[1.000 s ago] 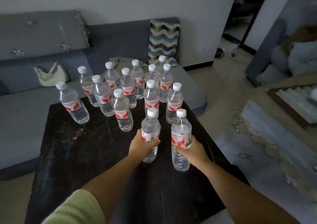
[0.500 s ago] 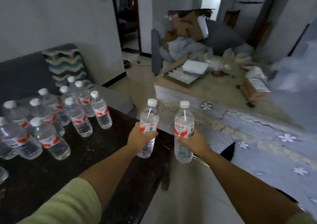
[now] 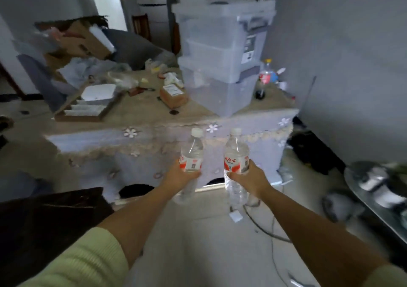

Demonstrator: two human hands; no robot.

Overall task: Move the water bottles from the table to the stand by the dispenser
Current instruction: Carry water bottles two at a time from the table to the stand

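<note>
I have two clear plastic water bottles with white caps and red-and-white labels in the air in front of me, one per hand. The bottle on my left [image 3: 190, 154] leans a little to the right; my left hand [image 3: 179, 176] wraps it around the label and just below. The bottle on my right [image 3: 236, 161] stands nearly upright, and my right hand [image 3: 250, 179] grips it at the label, thumb across the front. Both hang above the pale tiled floor [image 3: 211, 242], apart from each other and touching nothing else.

Only a dark corner of the black table [image 3: 48, 216] shows at lower left, and none of its bottles are in view. Ahead is a low surface draped in a grey-blue flowered cloth [image 3: 154, 137], crowded with a stack of translucent plastic storage bins [image 3: 220, 51], a small brown cardboard box [image 3: 172, 95] and a red-labelled soda bottle [image 3: 265, 77].

I judge this pair to be mid-carry: lifted off the table, not yet set down. I see no dispenser or stand that I can identify, so I cannot tell how near the drop-off is, nor how many bottles are already there or remain on the table.
</note>
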